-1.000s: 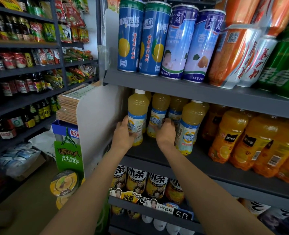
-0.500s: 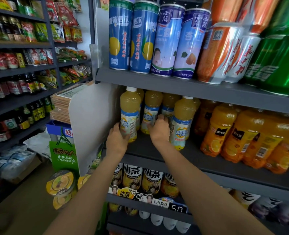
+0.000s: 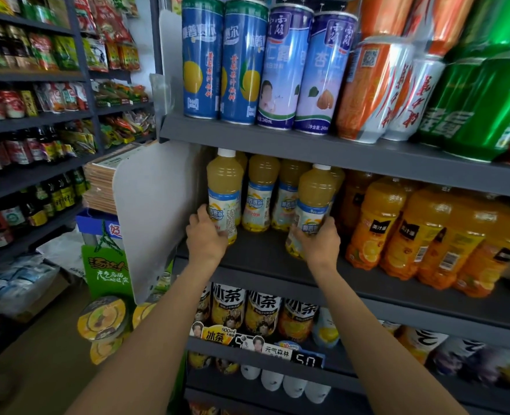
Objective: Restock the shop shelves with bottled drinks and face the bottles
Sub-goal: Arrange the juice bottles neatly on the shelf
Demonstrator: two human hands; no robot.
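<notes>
Several pale yellow juice bottles with white caps and blue-white labels stand on the grey middle shelf [image 3: 265, 259]. My left hand [image 3: 204, 238] grips the lower part of the leftmost front bottle [image 3: 224, 187], which stands upright. My right hand [image 3: 319, 242] grips the base of another front bottle [image 3: 315, 199], which leans slightly to the left. Two more bottles of the same kind [image 3: 261, 190] stand further back between them.
Orange juice bottles [image 3: 403, 229] fill the same shelf to the right. Tall cans [image 3: 241, 64] line the shelf above, iced tea bottles [image 3: 259, 313] the one below. A white side panel [image 3: 155, 211] bounds the shelf on the left. Sauce shelves [image 3: 32, 121] stand across the aisle.
My right hand has moved from the middle back bottle to the right front bottle and taken hold of its base. My left hand stays on the leftmost bottle.
</notes>
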